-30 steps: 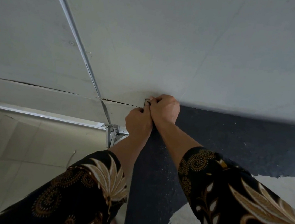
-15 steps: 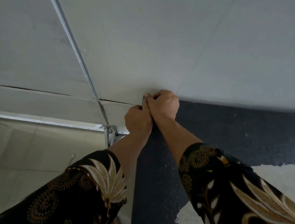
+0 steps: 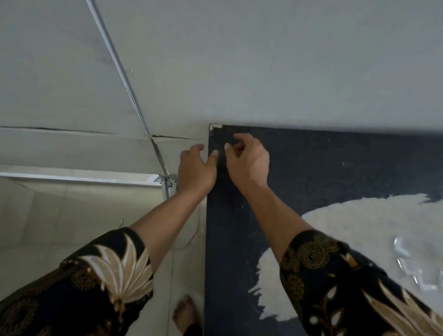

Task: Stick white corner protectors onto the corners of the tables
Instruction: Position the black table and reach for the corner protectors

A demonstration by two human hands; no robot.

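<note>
The black table top (image 3: 311, 172) ends in its far left corner, where a small white patch (image 3: 216, 126) shows; I cannot tell whether it is a corner protector. My left hand (image 3: 197, 167) is just below that corner at the table's left edge, thumb resting on the top, fingers relaxed beside the edge. My right hand (image 3: 246, 159) hovers over the top close to the corner, fingers loosely curled, nothing visible in them. Several clear-white corner protectors (image 3: 423, 273) lie on the table at the right.
A pale worn patch (image 3: 358, 238) spreads over the black top. Grey wall panels (image 3: 254, 61) with a metal strip (image 3: 112, 50) stand behind the table. To the left is a tiled floor (image 3: 30, 215), with a bare foot (image 3: 184, 314) beside the table edge.
Both hands were pressed together on the corner; now they have drawn back and apart, uncovering it. The view has shifted, showing more of the table top and the protectors.
</note>
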